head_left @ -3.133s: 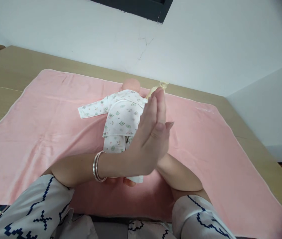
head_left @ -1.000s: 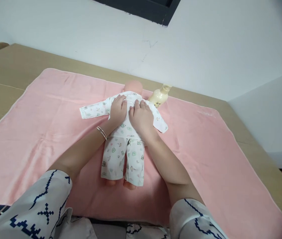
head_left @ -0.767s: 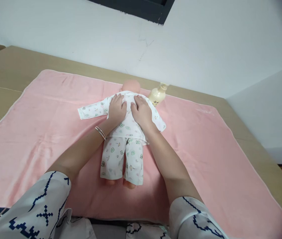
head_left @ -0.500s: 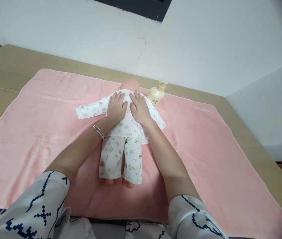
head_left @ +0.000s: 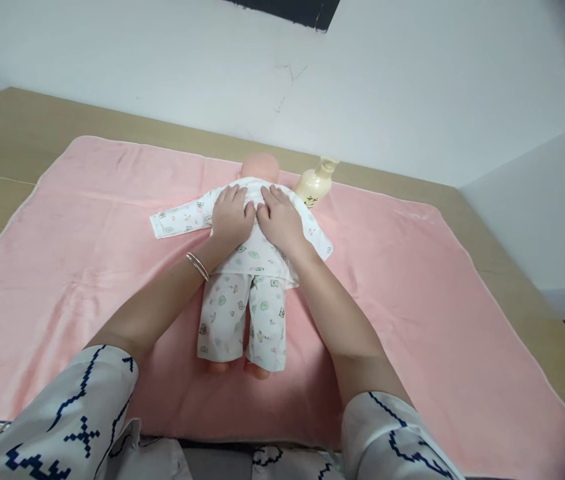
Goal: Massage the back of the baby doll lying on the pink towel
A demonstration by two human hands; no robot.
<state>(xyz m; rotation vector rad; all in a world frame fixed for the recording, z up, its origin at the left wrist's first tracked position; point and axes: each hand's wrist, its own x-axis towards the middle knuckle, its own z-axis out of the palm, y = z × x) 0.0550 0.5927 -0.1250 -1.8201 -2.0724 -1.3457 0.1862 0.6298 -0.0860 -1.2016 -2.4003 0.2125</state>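
A baby doll (head_left: pixel 260 168) lies on a pink blanket (head_left: pixel 407 300), its head toward the wall and its feet toward me. It wears a white patterned pyjama top (head_left: pixel 257 259) and matching trousers (head_left: pixel 222 320). My left hand (head_left: pixel 232 217) rests flat on the left side of the doll's upper back, fingers stretched toward the head. On the right side of the back lies my right hand (head_left: pixel 281 220), also flat, with the thumb close to the left one. Neither hand grips anything. The doll's own hands are hidden by the sleeves.
A cream-coloured bottle (head_left: pixel 316 182) stands just right of the doll's head, near the blanket's far edge. The wooden table (head_left: pixel 27 127) shows around the blanket. Behind it rises a white wall (head_left: pixel 402 87) with a dark panel (head_left: pixel 297 10) at the top.
Both hands stay on the doll's back; the right hand's fingers have drawn in slightly. The whole view has shifted a little. The doll lies as before.
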